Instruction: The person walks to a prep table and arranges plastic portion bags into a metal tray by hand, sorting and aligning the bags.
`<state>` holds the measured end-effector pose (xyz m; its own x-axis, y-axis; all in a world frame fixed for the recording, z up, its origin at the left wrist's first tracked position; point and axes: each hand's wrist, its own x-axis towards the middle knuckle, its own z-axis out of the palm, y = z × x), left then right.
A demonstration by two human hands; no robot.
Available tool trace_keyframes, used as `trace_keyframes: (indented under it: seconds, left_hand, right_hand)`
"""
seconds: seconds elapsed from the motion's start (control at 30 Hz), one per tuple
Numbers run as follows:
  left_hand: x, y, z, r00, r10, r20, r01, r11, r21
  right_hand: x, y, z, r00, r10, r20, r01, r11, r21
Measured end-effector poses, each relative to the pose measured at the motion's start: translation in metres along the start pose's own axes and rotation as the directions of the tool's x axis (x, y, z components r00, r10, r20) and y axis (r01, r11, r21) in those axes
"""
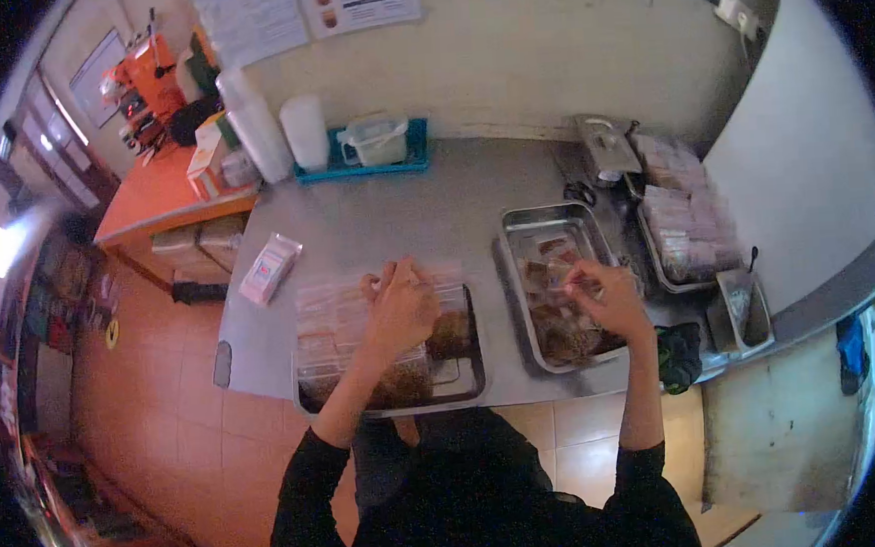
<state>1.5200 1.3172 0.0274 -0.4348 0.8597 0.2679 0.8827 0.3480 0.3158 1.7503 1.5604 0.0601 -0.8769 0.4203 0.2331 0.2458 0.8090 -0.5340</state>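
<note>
My left hand (401,306) is over the left metal tray (486,371), its fingers curled together; whatever they grip, if anything, is hidden. Under and beside it lie rows of clear-wrapped packs (320,343), with brown contents (402,384) showing near the front. To the right, my right hand (608,301) reaches into a second, deeper metal tray (516,314). Its thumb and fingers pinch what looks like a small clear packet (561,274). Brown pieces in clear wrapping (562,341) lie below that hand.
A third tray holds stacked wrapped packs (690,223) at the right, beside a small metal container (742,310) and dark cloth (678,357). Black scissors (580,194) lie behind. A white-pink packet (271,270) is at the left; a blue tray (416,156) stands by the wall.
</note>
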Motion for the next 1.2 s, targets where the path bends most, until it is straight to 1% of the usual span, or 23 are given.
trace_keyframes:
  seconds: [0.07,0.1,0.17,0.2,0.23,0.3,0.33,0.4,0.43,0.5,0.53,0.6,0.63,0.7,0.73,0.8,0.83,0.9,1.03,1.1,1.13,1.2]
  left_hand:
    - [0.0,0.0,0.003,0.999,-0.02,-0.034,0.02,1.0,-0.007]
    - [0.0,-0.001,0.004,0.998,-0.02,-0.062,0.019,1.0,-0.014]
    - [0.001,-0.005,0.006,0.999,-0.026,-0.044,0.025,0.999,-0.025]
    - [0.002,-0.006,0.006,1.0,-0.024,-0.02,0.023,0.999,-0.035]
    - [0.004,-0.004,0.002,0.999,-0.023,-0.026,0.022,0.999,-0.035]
    - [0.006,0.003,-0.003,0.998,-0.053,0.032,0.052,0.999,0.012]
    - [0.007,0.001,0.001,0.998,-0.052,0.031,0.052,0.999,0.013]
    - [0.01,-0.005,0.012,0.999,-0.017,-0.042,0.021,0.995,0.096]
    - [0.011,-0.004,0.01,0.999,-0.015,-0.045,0.019,0.995,0.096]
    - [0.011,-0.001,0.007,0.996,0.077,-0.047,-0.067,0.981,0.179]
    - [0.011,-0.003,0.01,0.996,0.08,-0.047,-0.071,0.982,0.177]
    - [0.009,-0.006,0.014,0.974,0.191,-0.12,-0.153,0.95,0.273]
    - [0.008,-0.006,0.014,0.973,0.197,-0.118,-0.159,0.95,0.27]
    - [0.004,-0.002,0.012,0.975,0.157,-0.159,-0.129,0.976,0.175]
    - [0.0,0.0,0.008,0.974,0.165,-0.153,-0.139,0.976,0.17]
    - [-0.008,0.004,-0.002,0.986,0.141,-0.085,-0.135,0.988,0.074]
    - [-0.009,0.005,-0.006,0.986,0.146,-0.082,-0.14,0.988,0.072]
    - [-0.01,0.006,-0.011,0.992,0.119,0.041,-0.12,0.992,0.027]
    - [-0.01,0.005,-0.009,0.989,0.147,0.003,-0.147,0.989,-0.021]
    - [-0.007,0.001,0.0,0.996,0.09,0.026,-0.09,0.996,0.004]
    - [-0.008,0.0,0.001,0.995,0.092,0.028,-0.092,0.996,0.002]
    - [-0.009,-0.001,0.001,0.993,0.114,0.032,-0.114,0.993,-0.013]
  right_hand:
    - [0.003,-0.035,-0.003,0.996,-0.044,0.073,0.022,0.962,0.271]
    - [0.006,-0.045,0.005,0.995,-0.052,0.079,0.029,0.963,0.269]
    - [0.011,-0.064,0.023,0.967,-0.158,0.197,0.019,0.823,0.567]
    - [0.013,-0.075,0.032,0.944,-0.181,0.275,-0.008,0.823,0.568]
    - [0.016,-0.086,0.042,0.915,-0.202,0.35,-0.035,0.824,0.566]
    - [0.021,-0.095,0.07,0.89,-0.237,0.389,0.064,0.911,0.408]
    - [0.021,-0.095,0.089,0.89,-0.237,0.388,0.065,0.911,0.407]
    - [0.021,-0.088,0.123,0.952,-0.249,0.177,0.218,0.96,0.178]
    - [0.026,-0.085,0.13,0.952,-0.249,0.175,0.219,0.96,0.175]
    - [0.033,-0.08,0.137,0.958,-0.287,0.01,0.286,0.956,0.068]
    - [0.034,-0.078,0.138,0.959,-0.285,0.009,0.283,0.957,0.065]
    - [0.036,-0.075,0.137,0.933,-0.353,-0.078,0.352,0.936,-0.02]
    - [0.036,-0.074,0.136,0.935,-0.347,-0.08,0.346,0.938,-0.023]
    - [0.036,-0.075,0.136,0.906,-0.403,-0.127,0.406,0.914,-0.002]
    - [0.037,-0.075,0.136,0.91,-0.393,-0.129,0.396,0.918,-0.005]
    - [0.037,-0.076,0.134,0.866,-0.465,-0.183,0.469,0.883,-0.024]
    - [0.037,-0.075,0.135,0.869,-0.46,-0.184,0.464,0.886,-0.025]
    - [0.039,-0.074,0.138,0.84,-0.511,-0.179,0.506,0.859,-0.08]
    - [0.038,-0.075,0.135,0.85,-0.492,-0.188,0.489,0.87,-0.066]
    - [0.038,-0.069,0.131,0.895,-0.431,-0.112,0.427,0.902,-0.058]
    - [0.037,-0.065,0.126,0.897,-0.428,-0.112,0.424,0.904,-0.06]
    - [0.032,-0.053,0.106,0.932,-0.274,-0.237,0.268,0.962,-0.058]
